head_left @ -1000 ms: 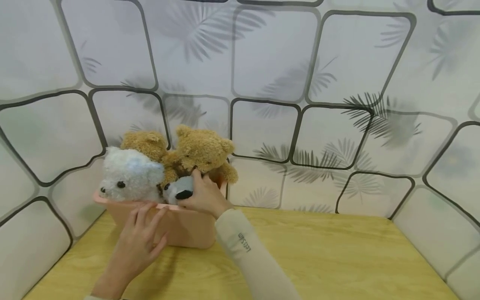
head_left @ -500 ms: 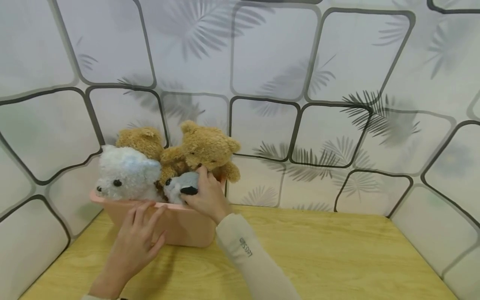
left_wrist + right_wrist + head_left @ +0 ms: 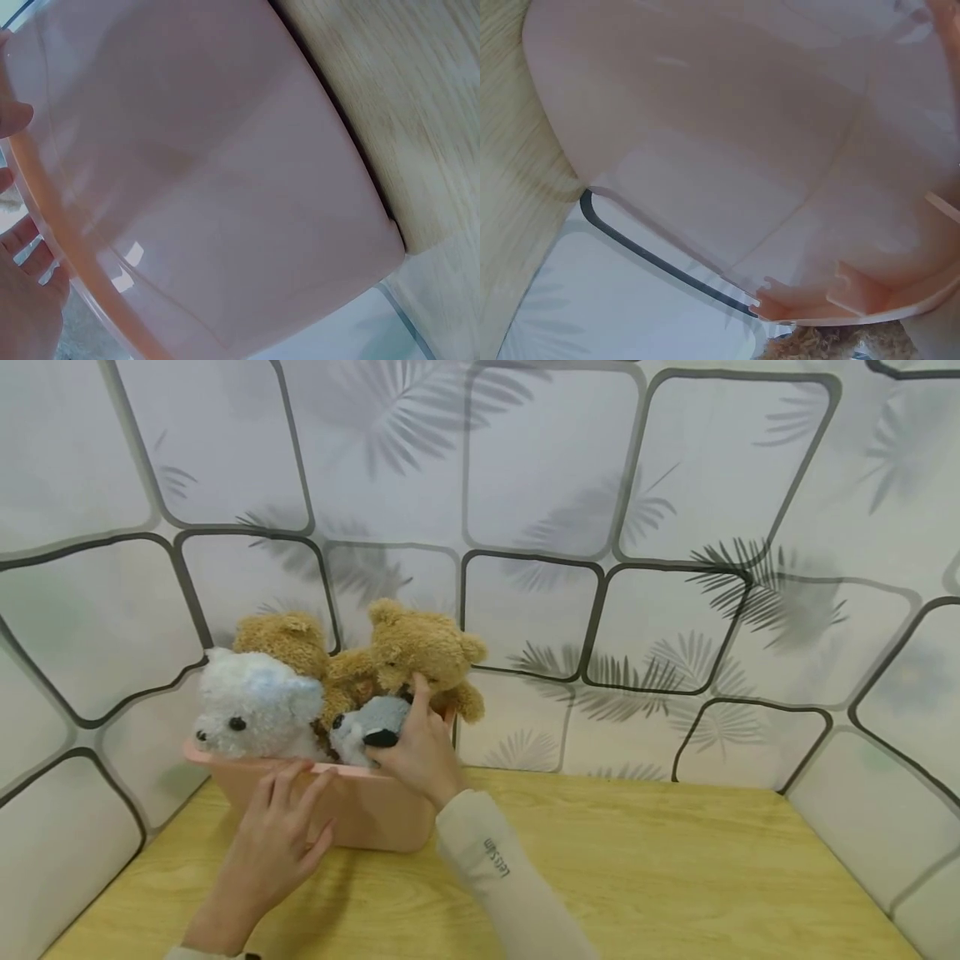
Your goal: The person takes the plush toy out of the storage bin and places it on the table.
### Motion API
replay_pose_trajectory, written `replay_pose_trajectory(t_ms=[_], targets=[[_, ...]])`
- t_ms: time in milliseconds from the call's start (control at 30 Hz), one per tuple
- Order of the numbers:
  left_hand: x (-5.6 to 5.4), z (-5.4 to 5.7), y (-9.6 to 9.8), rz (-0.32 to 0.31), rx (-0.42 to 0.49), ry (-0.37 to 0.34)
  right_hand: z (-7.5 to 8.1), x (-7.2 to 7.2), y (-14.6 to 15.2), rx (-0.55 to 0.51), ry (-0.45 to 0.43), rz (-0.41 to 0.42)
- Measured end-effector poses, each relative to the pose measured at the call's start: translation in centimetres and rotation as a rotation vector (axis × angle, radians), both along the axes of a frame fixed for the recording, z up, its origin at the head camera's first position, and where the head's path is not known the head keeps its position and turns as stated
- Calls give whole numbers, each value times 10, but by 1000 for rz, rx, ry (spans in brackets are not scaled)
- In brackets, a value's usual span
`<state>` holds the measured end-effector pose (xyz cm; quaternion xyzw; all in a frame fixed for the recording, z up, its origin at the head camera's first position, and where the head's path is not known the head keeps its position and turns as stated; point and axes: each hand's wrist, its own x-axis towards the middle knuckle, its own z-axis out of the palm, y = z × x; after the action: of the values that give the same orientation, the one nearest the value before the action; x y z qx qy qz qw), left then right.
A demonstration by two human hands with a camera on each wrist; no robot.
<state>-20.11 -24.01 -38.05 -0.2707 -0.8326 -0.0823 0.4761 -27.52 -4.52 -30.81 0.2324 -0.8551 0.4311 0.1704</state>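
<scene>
A pink bin full of plush toys stands on the table at left in the head view. My right hand holds a grey-and-white plush toy with a black ear at the bin's front right. Its index finger points up in front of a brown teddy bear. My left hand rests its fingertips on the front rim, thumb apart from the wall. In the left wrist view, part of the hand shows at the rim. The right fingers behind the grey toy are hidden.
A fluffy white plush toy fills the bin's front left, with a second brown teddy bear behind it, facing away. The wood-grain table extends to the right. Patterned panels enclose the back and sides.
The grey-and-white toy has shifted slightly right and up with my right hand. Its index finger has straightened upward. The right teddy bear has leaned slightly right. My left hand stays at the rim.
</scene>
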Motion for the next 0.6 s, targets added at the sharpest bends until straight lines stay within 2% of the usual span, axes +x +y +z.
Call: replay_pose_trajectory(t_ms=[133, 333, 500, 600], targets=[[1, 1, 0, 8, -5, -11, 9, -2, 1, 40, -75, 13], [3, 2, 0, 2, -14, -11, 23, -4, 6, 88, -254, 72], [3, 2, 1, -6, -2, -17, 31, -5, 11, 129, -299, 87], [2, 0, 1, -4, 11, -24, 34, -8, 15, 115, -329, 108]])
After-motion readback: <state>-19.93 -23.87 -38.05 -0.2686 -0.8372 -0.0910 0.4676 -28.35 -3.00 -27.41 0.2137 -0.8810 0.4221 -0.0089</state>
